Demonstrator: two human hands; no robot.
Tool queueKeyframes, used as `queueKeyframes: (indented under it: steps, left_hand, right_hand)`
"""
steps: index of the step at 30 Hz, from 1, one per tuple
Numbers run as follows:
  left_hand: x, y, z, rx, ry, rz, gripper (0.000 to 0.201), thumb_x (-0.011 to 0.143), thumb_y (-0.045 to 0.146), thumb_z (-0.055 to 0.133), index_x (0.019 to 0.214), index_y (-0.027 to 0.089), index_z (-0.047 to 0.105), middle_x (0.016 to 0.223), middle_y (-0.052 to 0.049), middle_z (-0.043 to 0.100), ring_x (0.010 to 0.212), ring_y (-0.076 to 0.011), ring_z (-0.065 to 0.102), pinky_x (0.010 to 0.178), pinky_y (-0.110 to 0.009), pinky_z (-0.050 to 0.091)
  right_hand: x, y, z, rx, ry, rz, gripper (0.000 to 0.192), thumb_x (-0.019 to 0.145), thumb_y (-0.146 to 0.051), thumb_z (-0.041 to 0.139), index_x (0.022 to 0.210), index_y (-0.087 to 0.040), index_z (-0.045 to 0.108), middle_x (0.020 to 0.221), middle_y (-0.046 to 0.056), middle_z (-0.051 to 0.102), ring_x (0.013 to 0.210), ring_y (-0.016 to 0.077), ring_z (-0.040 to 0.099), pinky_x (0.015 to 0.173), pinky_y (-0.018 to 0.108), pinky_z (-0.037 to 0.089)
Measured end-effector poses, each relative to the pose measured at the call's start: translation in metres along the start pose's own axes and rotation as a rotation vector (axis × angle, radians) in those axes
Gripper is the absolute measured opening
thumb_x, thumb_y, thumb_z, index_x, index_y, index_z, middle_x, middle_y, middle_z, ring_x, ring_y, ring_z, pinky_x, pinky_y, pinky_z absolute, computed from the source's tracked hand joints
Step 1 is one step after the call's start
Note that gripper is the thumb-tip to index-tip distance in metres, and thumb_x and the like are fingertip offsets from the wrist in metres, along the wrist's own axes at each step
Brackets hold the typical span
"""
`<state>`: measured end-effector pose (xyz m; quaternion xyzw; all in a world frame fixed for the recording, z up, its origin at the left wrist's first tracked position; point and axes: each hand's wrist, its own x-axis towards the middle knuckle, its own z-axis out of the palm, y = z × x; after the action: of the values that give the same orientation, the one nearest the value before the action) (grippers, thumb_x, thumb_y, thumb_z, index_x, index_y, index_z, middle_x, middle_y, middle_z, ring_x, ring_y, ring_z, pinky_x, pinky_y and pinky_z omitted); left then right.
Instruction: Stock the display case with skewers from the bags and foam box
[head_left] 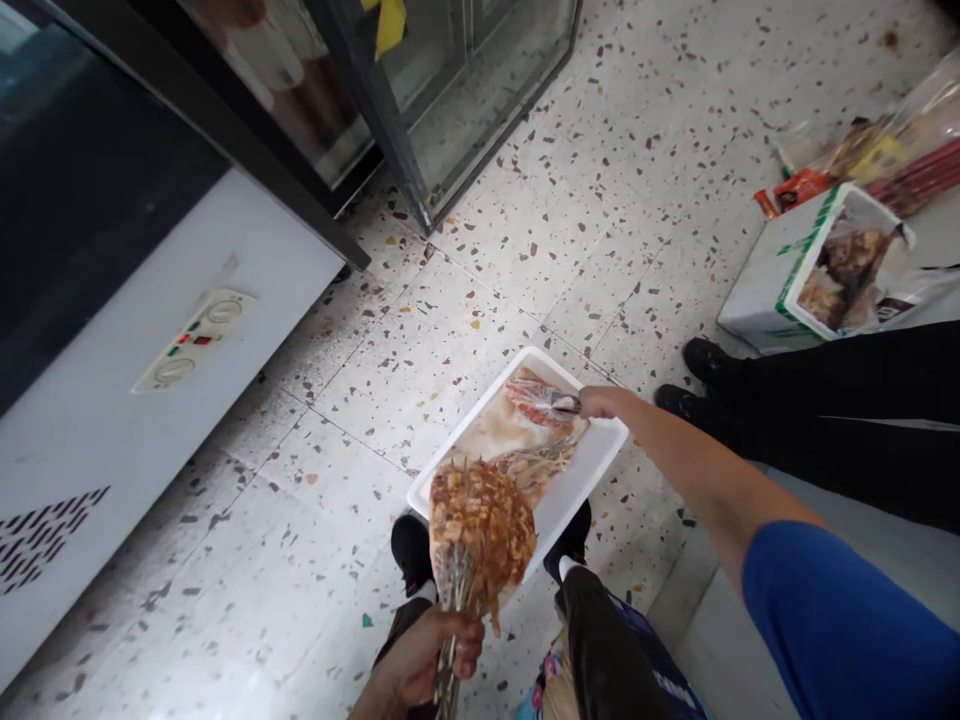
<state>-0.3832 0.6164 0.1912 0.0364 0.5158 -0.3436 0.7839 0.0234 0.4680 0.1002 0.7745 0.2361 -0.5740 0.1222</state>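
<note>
My left hand [427, 662] grips a thick bundle of wooden skewers [480, 530] loaded with marinated meat, held upright over my knees. My right hand [600, 402] reaches out over a white tray [592, 465] on the floor and pinches a few more skewers [541, 400] lying in it. The tray holds another small pile of skewers and a pool of reddish marinade. My black shoes show just under the tray's near edge.
A white chest freezer [165, 330] with a dark glass lid stands on the left, a glass-door fridge [450, 90] behind it. Another person's black-trousered legs and shoes [697, 375] are at the right. A carton [810, 265] and packaged goods sit at the upper right.
</note>
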Motion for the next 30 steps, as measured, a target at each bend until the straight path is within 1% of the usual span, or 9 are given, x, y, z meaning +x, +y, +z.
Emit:
queueKeyframes:
  steps: [5, 11, 15, 17, 19, 21, 24, 26, 30]
  left_hand:
    - [0.037, -0.003, -0.005, -0.053, -0.081, -0.102, 0.018, 0.058, 0.007, 0.062, 0.069, 0.009, 0.047, 0.061, 0.002, 0.034, 0.049, -0.0041, 0.033, 0.044, -0.015, 0.026]
    - [0.109, 0.006, 0.006, -0.243, -0.186, -0.108, 0.015, 0.066, 0.001, 0.052, 0.066, 0.012, 0.042, 0.059, 0.003, 0.029, 0.047, -0.0044, 0.032, 0.042, -0.014, 0.026]
    - [0.155, 0.019, 0.019, -0.4, -0.242, -0.056, 0.014, 0.071, 0.002, 0.044, 0.066, 0.013, 0.038, 0.057, 0.004, 0.025, 0.046, -0.0048, 0.033, 0.043, -0.013, 0.03]
    - [0.174, 0.025, 0.024, -0.464, -0.256, 0.013, 0.012, 0.071, 0.002, 0.043, 0.068, 0.013, 0.038, 0.058, 0.004, 0.027, 0.047, -0.0041, 0.034, 0.043, -0.012, 0.032]
    - [0.19, 0.029, 0.026, -0.513, -0.263, 0.088, 0.011, 0.07, 0.002, 0.043, 0.069, 0.013, 0.039, 0.06, 0.003, 0.031, 0.048, -0.0031, 0.037, 0.044, -0.011, 0.033]
    - [0.203, 0.028, 0.026, -0.541, -0.263, 0.141, 0.01, 0.071, 0.003, 0.044, 0.071, 0.012, 0.041, 0.062, 0.002, 0.035, 0.05, -0.0023, 0.039, 0.045, -0.01, 0.034]
    - [0.218, 0.019, 0.02, -0.53, -0.227, 0.154, 0.007, 0.075, 0.005, 0.045, 0.08, 0.009, 0.047, 0.07, -0.002, 0.046, 0.053, -0.0028, 0.044, 0.048, -0.012, 0.037]
    - [0.227, 0.01, 0.013, -0.495, -0.175, 0.134, 0.011, 0.078, 0.009, 0.046, 0.088, 0.008, 0.051, 0.078, -0.005, 0.053, 0.061, -0.0056, 0.051, 0.054, -0.015, 0.043]
    - [0.246, -0.008, -0.003, -0.39, -0.03, 0.105, 0.012, 0.08, 0.016, 0.05, 0.091, 0.011, 0.054, 0.08, -0.006, 0.059, 0.072, -0.0132, 0.059, 0.065, -0.025, 0.048]
  right_hand:
    - [0.031, 0.027, -0.046, -0.102, 0.015, 0.044, 0.019, 0.064, -0.024, 0.069, 0.065, -0.006, 0.063, 0.071, 0.011, 0.064, 0.073, 0.0228, 0.061, 0.068, 0.034, 0.045]
    - [0.053, 0.032, -0.06, -0.37, -0.015, 0.094, 0.033, 0.065, -0.036, 0.07, 0.069, -0.004, 0.062, 0.077, 0.01, 0.064, 0.08, 0.022, 0.06, 0.071, 0.04, 0.044]
    - [0.039, 0.019, -0.058, -0.408, 0.164, 0.116, 0.028, 0.064, -0.025, 0.073, 0.079, -0.004, 0.063, 0.092, 0.015, 0.063, 0.092, 0.0284, 0.057, 0.079, 0.048, 0.038]
    - [0.02, 0.014, -0.049, -0.372, 0.365, 0.039, 0.022, 0.073, -0.022, 0.065, 0.086, -0.005, 0.063, 0.096, 0.016, 0.061, 0.1, 0.0295, 0.054, 0.086, 0.05, 0.033]
    - [-0.001, 0.008, -0.026, -0.293, 0.621, -0.107, 0.024, 0.083, -0.024, 0.052, 0.097, -0.006, 0.06, 0.101, 0.017, 0.059, 0.104, 0.0275, 0.05, 0.09, 0.047, 0.03]
    - [-0.016, -0.001, 0.013, -0.142, 0.734, -0.233, 0.03, 0.088, -0.026, 0.041, 0.106, -0.009, 0.057, 0.104, 0.015, 0.058, 0.1, 0.023, 0.051, 0.087, 0.038, 0.034]
    - [-0.014, -0.02, 0.095, 0.126, 0.455, -0.338, 0.025, 0.086, -0.027, 0.042, 0.097, -0.017, 0.062, 0.094, 0.007, 0.062, 0.082, 0.0147, 0.055, 0.073, 0.025, 0.039]
    - [0.001, -0.033, 0.152, 0.23, 0.298, -0.392, 0.021, 0.084, -0.023, 0.045, 0.089, -0.019, 0.065, 0.089, 0.003, 0.064, 0.083, 0.0133, 0.056, 0.073, 0.022, 0.038]
    - [0.036, -0.062, 0.233, 0.365, 0.223, -0.295, 0.021, 0.082, -0.022, 0.048, 0.094, -0.021, 0.066, 0.098, 0.002, 0.064, 0.089, 0.012, 0.056, 0.078, 0.02, 0.039]
